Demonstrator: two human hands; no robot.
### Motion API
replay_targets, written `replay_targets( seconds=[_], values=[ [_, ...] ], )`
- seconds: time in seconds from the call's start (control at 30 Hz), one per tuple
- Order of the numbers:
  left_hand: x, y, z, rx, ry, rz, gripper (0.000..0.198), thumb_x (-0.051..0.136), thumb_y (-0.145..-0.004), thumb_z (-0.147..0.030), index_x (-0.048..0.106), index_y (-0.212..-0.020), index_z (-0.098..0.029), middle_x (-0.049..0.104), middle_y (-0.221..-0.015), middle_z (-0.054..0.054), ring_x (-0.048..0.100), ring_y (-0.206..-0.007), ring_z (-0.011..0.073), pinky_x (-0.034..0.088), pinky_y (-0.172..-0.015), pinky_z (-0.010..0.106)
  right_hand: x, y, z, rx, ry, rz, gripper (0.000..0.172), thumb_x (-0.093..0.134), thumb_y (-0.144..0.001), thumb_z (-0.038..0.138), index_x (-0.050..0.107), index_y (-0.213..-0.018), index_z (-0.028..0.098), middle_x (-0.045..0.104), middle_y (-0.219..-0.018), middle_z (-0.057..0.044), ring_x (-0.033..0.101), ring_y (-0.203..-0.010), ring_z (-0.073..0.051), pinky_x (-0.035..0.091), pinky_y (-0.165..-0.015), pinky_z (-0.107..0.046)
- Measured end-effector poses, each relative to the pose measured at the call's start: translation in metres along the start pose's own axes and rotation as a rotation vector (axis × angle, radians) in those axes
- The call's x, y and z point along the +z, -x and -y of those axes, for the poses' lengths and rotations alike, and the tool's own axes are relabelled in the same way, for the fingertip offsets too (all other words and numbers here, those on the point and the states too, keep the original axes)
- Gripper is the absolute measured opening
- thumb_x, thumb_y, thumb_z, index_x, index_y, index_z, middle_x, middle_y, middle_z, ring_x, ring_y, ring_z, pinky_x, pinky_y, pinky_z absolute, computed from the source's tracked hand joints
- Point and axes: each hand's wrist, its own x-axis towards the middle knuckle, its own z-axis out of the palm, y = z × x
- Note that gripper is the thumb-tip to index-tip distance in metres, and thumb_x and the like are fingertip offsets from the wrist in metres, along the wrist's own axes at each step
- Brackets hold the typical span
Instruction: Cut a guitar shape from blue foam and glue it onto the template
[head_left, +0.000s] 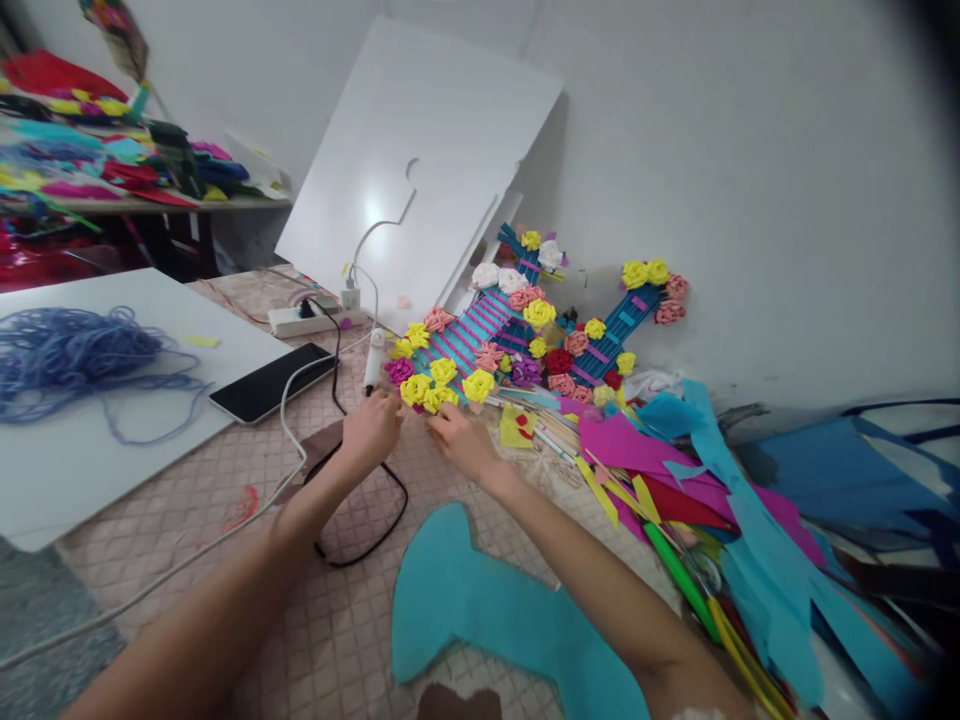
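Note:
My left hand [373,432] is closed at the near left edge of a blue craft piece [474,330] with magenta strips and paper flowers. Part of its grip is hidden behind the knuckles. My right hand [466,442] pinches the same edge, its fingers against a yellow paper flower [441,399]. Just beyond my left hand is a white, glue-gun-like tool [374,358], apart from the flowers. More flowers in yellow, pink, white and purple cover the piece. Under my right forearm lies a flat turquoise cutout [480,610].
To the left, a white board [172,390] carries blue yarn [71,355] and a black phone [274,383]. Cables run from a power strip [300,318]. A white panel [420,150] leans on the wall. Coloured paper [652,450] and sticks are heaped to the right.

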Motion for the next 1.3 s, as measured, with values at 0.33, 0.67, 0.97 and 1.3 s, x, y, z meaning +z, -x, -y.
replay_targets(
  seconds=[0.33, 0.67, 0.97, 1.3],
  values=[
    [-0.009, -0.005, 0.012, -0.096, -0.097, -0.041, 0.025, 0.044, -0.088, -0.022, 0.066, -0.099, -0.015, 0.065, -0.106, 0.013, 0.063, -0.098, 0.0272, 0.050, -0.074, 0.033, 0.020, -0.042, 0.018, -0.025, 0.265, 0.044, 0.027, 0.036, -0.096, 0.009, 0.063, -0.101, 0.011, 0.061, -0.103, -0.016, 0.059, -0.088, -0.024, 0.049, -0.065, -0.033],
    [-0.007, -0.007, 0.015, -0.072, -0.095, -0.041, 0.030, 0.044, -0.088, -0.024, 0.065, -0.109, -0.014, 0.066, -0.108, 0.013, 0.063, -0.100, 0.0292, 0.049, -0.075, 0.035, 0.006, -0.001, 0.012, -0.042, 0.200, -0.032, 0.020, 0.042, -0.097, 0.021, 0.061, -0.099, 0.019, 0.062, -0.103, -0.008, 0.059, -0.092, -0.020, 0.047, -0.071, -0.029],
    [-0.009, -0.005, 0.008, -0.069, -0.087, -0.001, 0.032, 0.041, -0.090, -0.030, 0.064, -0.108, -0.016, 0.067, -0.108, 0.013, 0.064, -0.097, 0.0316, 0.049, -0.069, 0.036, -0.007, 0.078, -0.071, 0.250, 0.107, -0.140, 0.023, 0.049, -0.092, 0.019, 0.064, -0.107, 0.012, 0.059, -0.119, -0.018, 0.052, -0.113, -0.029, 0.044, -0.097, -0.044],
    [-0.013, -0.001, 0.002, -0.055, -0.084, 0.030, 0.032, 0.041, -0.091, -0.035, 0.064, -0.104, -0.017, 0.069, -0.108, 0.012, 0.064, -0.097, 0.0298, 0.047, -0.068, 0.033, 0.009, 0.095, -0.073, 0.246, -0.006, -0.130, 0.034, 0.049, -0.093, 0.024, 0.058, -0.123, 0.012, 0.052, -0.133, -0.017, 0.046, -0.126, -0.026, 0.039, -0.106, -0.041]
  ],
)
